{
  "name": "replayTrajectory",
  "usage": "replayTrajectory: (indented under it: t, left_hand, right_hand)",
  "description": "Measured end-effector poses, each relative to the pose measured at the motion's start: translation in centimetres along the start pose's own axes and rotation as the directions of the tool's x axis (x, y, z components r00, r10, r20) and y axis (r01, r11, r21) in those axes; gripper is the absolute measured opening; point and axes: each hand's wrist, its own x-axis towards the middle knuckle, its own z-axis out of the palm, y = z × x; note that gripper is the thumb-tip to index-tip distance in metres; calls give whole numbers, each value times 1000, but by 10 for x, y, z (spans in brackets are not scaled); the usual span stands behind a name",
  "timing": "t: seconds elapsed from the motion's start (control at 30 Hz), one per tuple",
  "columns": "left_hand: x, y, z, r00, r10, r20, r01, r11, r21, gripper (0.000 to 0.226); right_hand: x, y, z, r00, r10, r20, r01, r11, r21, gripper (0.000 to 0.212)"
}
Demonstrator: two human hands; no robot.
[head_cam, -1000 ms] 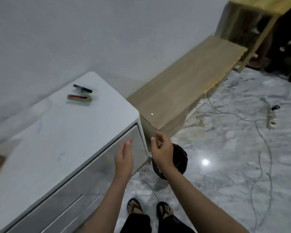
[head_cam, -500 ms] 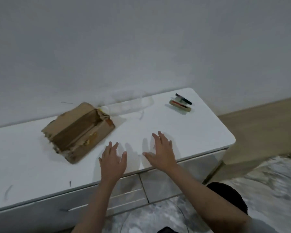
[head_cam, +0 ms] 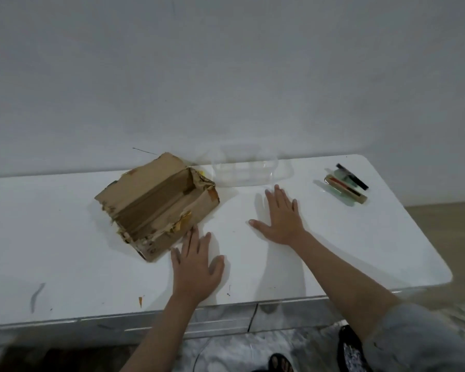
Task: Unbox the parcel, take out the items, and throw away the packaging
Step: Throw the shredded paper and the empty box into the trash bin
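- One torn cardboard box (head_cam: 156,208) lay on the white desk (head_cam: 320,253), left of the frame's centre, its top ripped open and scraps of yellow tape clinging to its edges.
- One clear plastic tray (head_cam: 249,170) sat against the wall behind the box's right corner — hard to make out against the white.
- Two small items (head_cam: 346,187) lay together in the right part of the frame: a dark pen-like stick and a flat pack with red and green on it.
- Two hands were in view. The left hand (head_cam: 196,267) lay flat with fingers spread, fingertips just beside the box's near right corner; whether they touched it I cannot tell.
- The right hand (head_cam: 281,217) was spread flat on the desk, well right of the box and just below the tray.
- Bare desk stretched left of the box and between the right hand and the rounded right edge; the front edge ran just below the left wrist.
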Motion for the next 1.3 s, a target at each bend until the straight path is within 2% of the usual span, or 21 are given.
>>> replayTrajectory:
  t: [0.17, 0.23, 0.33, 0.43, 0.6, 0.87, 0.97, 1.07, 1.1, 1.17, 1.3]
  left_hand:
    - [-1, 0, -1, 1000, -20, -1, 20, 999, -31, 70]
    - [-1, 0, 0, 999, -33, -12, 32, 998, -49, 68]
    - [-2, 0, 2, 999, -46, -12, 46, 997, -58, 67]
    - [-2, 1, 2, 998, -53, -25, 51, 996, -74, 65]
    - [-4, 3, 0, 997, -67, -48, 62, 994, -93, 65]
    - [-7, 7, -1, 995, -85, -55, 80, 993, -89, 69]
    - [-8, 7, 0, 996, -76, -55, 71, 995, -76, 70]
    - [-9, 6, 0, 996, -72, -60, 66, 993, -101, 71]
    - [-11, 5, 1, 995, -67, -70, 59, 992, -109, 70]
    - [-13, 1, 2, 994, -44, -98, 33, 992, -118, 66]
    - [-14, -4, 2, 993, -6, -118, -13, 987, -163, 63]
  right_hand:
    - [27, 4, 4, 996, -86, 21, 86, 996, -24, 95]
    - [25, 8, 10, 983, -166, -81, 172, 982, 77, 82]
    - [23, 13, 18, 910, -248, -333, 311, 938, 151, 46]
    - [22, 14, 18, 875, -278, -396, 352, 927, 129, 28]
    - [14, 12, 13, 907, -274, -321, 332, 932, 142, 37]
    - [8, 13, 10, 909, -275, -313, 320, 942, 99, 43]
    - [3, 12, 8, 928, -205, -312, 259, 955, 142, 44]
    - [1, 8, 2, 971, -44, -236, 104, 962, 251, 28]
    - [1, 7, 0, 975, 1, -222, 61, 960, 273, 31]
    - [1, 6, 0, 976, 6, -216, 50, 967, 252, 47]
    - [0, 2, 5, 976, 47, -213, 6, 970, 244, 32]
